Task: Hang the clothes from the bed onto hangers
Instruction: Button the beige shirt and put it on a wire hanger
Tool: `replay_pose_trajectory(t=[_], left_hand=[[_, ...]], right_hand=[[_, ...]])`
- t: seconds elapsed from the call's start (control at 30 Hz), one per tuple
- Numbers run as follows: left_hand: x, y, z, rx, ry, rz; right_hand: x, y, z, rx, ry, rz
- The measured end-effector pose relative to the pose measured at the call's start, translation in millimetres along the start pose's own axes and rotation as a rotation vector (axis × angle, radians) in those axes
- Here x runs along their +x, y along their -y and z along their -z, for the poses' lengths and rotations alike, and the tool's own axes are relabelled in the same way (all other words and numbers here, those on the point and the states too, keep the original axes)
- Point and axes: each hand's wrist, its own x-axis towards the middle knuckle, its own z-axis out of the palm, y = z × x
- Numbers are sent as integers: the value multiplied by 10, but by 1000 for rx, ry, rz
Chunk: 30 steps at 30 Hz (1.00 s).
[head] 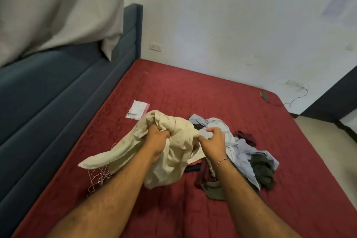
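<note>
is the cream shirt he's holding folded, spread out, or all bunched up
Bunched up. The left hand grips a twisted wad of the cream garment, the right hand pinches its edge, and the rest hangs in loose crumpled folds.

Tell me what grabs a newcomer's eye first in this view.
Both hands lift a crumpled cream garment above the middle of the red bed: the left hand grips a bunch, the right hand pinches its edge. Beside it lies a pile of clothes; pink wire hangers lie left.

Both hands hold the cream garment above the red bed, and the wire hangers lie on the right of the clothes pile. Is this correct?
Not quite. In the head view the hangers lie left of the pile, under the cream garment. Both hands, left and right, do hold it above the bed.
</note>
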Motion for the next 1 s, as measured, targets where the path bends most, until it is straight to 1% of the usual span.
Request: replay_pose_trajectory(t=[0.03, 0.07, 0.13, 0.17, 0.2, 0.23, 0.27, 0.3, 0.33, 0.37, 0.4, 0.43, 0.47, 0.53, 0.6, 0.67, 0.7, 0.73, 0.77, 0.8, 0.83, 0.87, 0.9, 0.93, 1.0], left_hand=[[6, -48, -34, 37, 30, -28], [42, -70, -64, 101, 73, -46], [65, -138, -139, 315, 214, -116], [54, -166, -190, 455, 298, -182], [31, -198, -260, 601, 371, -249], [-1, -220, -339, 732, 446, -302], [-35, -225, -404, 837, 513, -349], [-56, -218, -474, 906, 554, -383], [-58, -192, -530, 949, 560, -415], [-75, -178, -565, 980, 547, -438], [-50, -134, -585, 1002, 533, -443], [-36, -101, -616, 995, 501, -446], [-27, -79, -657, 956, 456, -438], [3, -48, -723, 902, 385, -362], [55, -13, -718, 849, 247, -254], [113, 69, -751, 744, -40, -134], [120, 87, -791, 662, -183, -129], [142, 112, -849, 612, -285, -141], [156, 115, -917, 561, -311, -131], [156, 96, -1016, 495, -266, -110], [157, 79, -1121, 391, -176, -61], [117, 35, -1254, 283, -81, -11], [81, 1, -1381, 220, -40, 25], [81, -6, -1488, 203, -43, 22], [81, 7, -1683, 219, -97, -44]], right_hand=[[23, 37, 51, 47, -20, 13], [43, 96, 99, 166, 31, -6], [79, 238, 155, 461, 270, -150], [84, 289, 179, 503, 377, -173], [100, 315, 195, 476, 467, -148], [117, 337, 188, 408, 489, -115], [152, 329, 172, 343, 458, -76], [184, 325, 177, 307, 381, -57], [239, 295, 189, 315, 288, -62], [300, 273, 205, 373, 219, -113], [374, 232, 230, 487, 161, -171], [428, 205, 266, 581, 101, -213], [510, 155, 307, 628, 31, -214], [605, 95, 444, 590, -97, -133], [655, 79, 587, 571, -161, -45], [745, 24, 712, 579, -153, 19], [788, 0, 767, 611, -119, 32], [818, -14, 809, 671, -64, 22], [829, -4, 838, 760, -1, 4], [847, -8, 889, 809, 62, -5], [857, -11, 933, 816, 113, 16], [859, -14, 985, 767, 153, 68], [866, -24, 1026, 699, 189, 140], [865, -34, 1063, 623, 223, 213], [885, -86, 1120, 538, 305, 319]])
